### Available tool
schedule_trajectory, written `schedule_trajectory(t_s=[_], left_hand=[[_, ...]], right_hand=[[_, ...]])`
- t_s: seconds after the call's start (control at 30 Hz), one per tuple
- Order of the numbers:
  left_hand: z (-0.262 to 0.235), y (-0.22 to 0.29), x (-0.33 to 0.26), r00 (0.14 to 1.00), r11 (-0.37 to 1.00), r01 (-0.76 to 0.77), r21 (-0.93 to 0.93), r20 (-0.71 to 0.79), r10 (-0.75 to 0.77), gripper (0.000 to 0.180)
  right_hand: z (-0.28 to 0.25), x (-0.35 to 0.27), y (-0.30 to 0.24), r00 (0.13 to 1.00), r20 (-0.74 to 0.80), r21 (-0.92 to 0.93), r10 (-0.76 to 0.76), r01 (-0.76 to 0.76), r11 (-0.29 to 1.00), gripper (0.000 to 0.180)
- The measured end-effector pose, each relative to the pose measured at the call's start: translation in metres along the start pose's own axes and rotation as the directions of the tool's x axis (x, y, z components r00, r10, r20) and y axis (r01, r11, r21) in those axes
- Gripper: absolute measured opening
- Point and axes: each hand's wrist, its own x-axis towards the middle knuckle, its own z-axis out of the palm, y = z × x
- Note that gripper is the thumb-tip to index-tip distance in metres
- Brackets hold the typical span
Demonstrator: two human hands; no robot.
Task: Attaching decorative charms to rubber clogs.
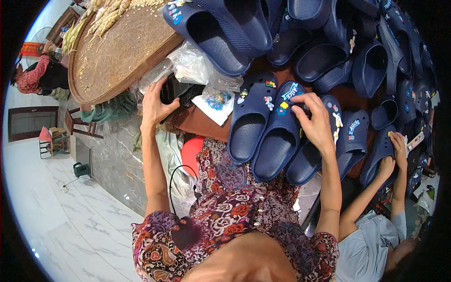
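Observation:
My right hand (312,120) rests on the upper of a navy clog (275,145), fingers curled and thumb close to the index finger beside a flower charm (282,109). Whether anything small is between those fingertips is hidden. To its left lies another navy clog (242,138) with colourful charms on its upper. My left hand (157,105) has thumb and fingers spread at the edge of a black container (185,94), half covered by clear plastic bags (190,61). Beside the container, a small bag of colourful charms (218,101) sits on white paper (216,113).
Many navy clogs (322,61) are heaped at the far side and right. A round woven tray (108,56) with corn stands far left. At right, another person's hands (392,157) hold a clog (378,152). Small chairs (54,141) stand on the floor at left.

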Motion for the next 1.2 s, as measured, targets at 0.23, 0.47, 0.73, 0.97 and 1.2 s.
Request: schedule_trajectory(t_s=[0.23, 0.47, 0.73, 0.97, 1.2], left_hand=[[-0.001, 0.004, 0.0, 1.0, 1.0, -0.001, 0.004, -0.023, 0.001, 0.077], [-0.004, -0.002, -0.005, 0.999, 0.998, -0.051, -0.022, -0.003, 0.05, 0.081], [-0.006, 0.008, -0.011, 1.0, 0.999, 0.001, -0.055, -0.023, -0.003, 0.077], [0.0, 0.012, -0.021, 0.992, 0.999, 0.014, -0.053, -0.126, -0.021, 0.077], [0.007, 0.017, -0.023, 0.986, 0.996, 0.079, -0.044, -0.145, -0.085, 0.079]], right_hand=[[0.024, 0.034, -0.007, 0.988, 0.057, -0.03, -0.146, 0.148, 0.988, 0.019], [0.054, 0.05, -0.041, 0.917, 0.186, 0.013, -0.352, 0.356, 0.935, 0.019], [0.098, 0.046, -0.058, 0.778, 0.418, -0.028, -0.469, 0.528, 0.849, 0.033], [0.1, 0.049, -0.062, 0.765, 0.497, -0.139, -0.409, 0.536, 0.832, 0.031], [0.084, 0.055, -0.053, 0.813, 0.419, -0.012, -0.404, 0.45, 0.893, 0.022]])
